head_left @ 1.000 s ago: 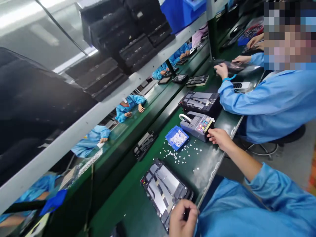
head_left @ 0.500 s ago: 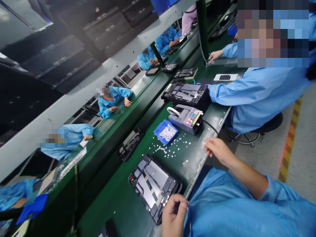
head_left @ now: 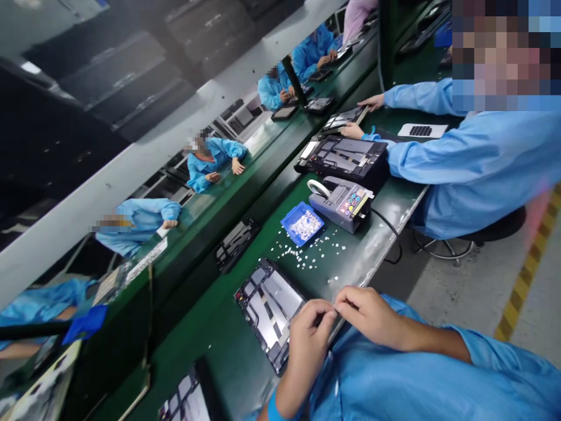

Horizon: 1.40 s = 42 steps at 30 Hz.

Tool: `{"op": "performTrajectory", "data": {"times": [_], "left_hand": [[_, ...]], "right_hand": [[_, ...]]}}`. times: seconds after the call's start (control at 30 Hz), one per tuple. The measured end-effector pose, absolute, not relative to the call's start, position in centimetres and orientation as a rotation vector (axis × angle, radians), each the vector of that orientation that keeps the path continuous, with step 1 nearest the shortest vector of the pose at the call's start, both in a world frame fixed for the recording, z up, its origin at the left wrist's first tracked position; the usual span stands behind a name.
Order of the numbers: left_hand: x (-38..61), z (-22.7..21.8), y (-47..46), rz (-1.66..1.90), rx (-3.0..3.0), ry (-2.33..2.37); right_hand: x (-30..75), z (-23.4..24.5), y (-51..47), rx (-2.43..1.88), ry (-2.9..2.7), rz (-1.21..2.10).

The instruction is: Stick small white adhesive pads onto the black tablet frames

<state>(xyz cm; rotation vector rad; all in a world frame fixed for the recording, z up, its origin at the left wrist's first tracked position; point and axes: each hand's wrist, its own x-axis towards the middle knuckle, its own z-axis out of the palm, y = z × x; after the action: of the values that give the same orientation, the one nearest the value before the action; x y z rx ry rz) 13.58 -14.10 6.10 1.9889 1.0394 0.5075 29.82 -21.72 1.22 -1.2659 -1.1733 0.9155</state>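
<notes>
I see my left hand (head_left: 307, 336) and right hand (head_left: 372, 313) meeting, fingers pinched tip to tip, any contents too small to tell, over the near corner of the flat, rectangular tablet shell (head_left: 267, 298) on the glossy green desk (head_left: 377, 245).

From my remote seat this reads as an electronics assembly line in a factory; a long green bench (head_left: 205, 345) runs from lower left to upper right of the frame; people in matching blue smocks (head_left: 473, 169) sit along both sides, some across the line at centre left (head_left: 210, 164); an opened tablet shell (head_left: 269, 307) lies at lower centre, another (head_left: 344, 156) further up; a tape dispenser (head_left: 340, 203), a blue parts tray (head_left: 302, 223) and scattered white pieces (head_left: 307, 257) sit between them; black trays (head_left: 114, 76) stack on a shelf at upper left; a yellow floor stripe (head_left: 530, 269) marks the aisle at right.
</notes>
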Motion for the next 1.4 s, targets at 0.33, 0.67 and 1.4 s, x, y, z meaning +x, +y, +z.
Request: {"op": "performTrajectory", "data": {"times": [0.33, 0.67, 1.4], "left_hand": [[21.1, 10.6, -0.4, 0.392, 2.256, 0.928], [25.1, 5.7, 10.9, 0.017, 2.697, 1.163], [12.8, 11.4, -5.4, 0.334, 2.063, 0.924]], "right_hand": [[35.7, 2.4, -17.6, -1.328, -0.846, 0.869], [44.5, -2.6, -15.3, -1.387, -0.168, 0.793], [42.1, -2.2, -12.6, -1.353, -0.106, 0.820]]}}
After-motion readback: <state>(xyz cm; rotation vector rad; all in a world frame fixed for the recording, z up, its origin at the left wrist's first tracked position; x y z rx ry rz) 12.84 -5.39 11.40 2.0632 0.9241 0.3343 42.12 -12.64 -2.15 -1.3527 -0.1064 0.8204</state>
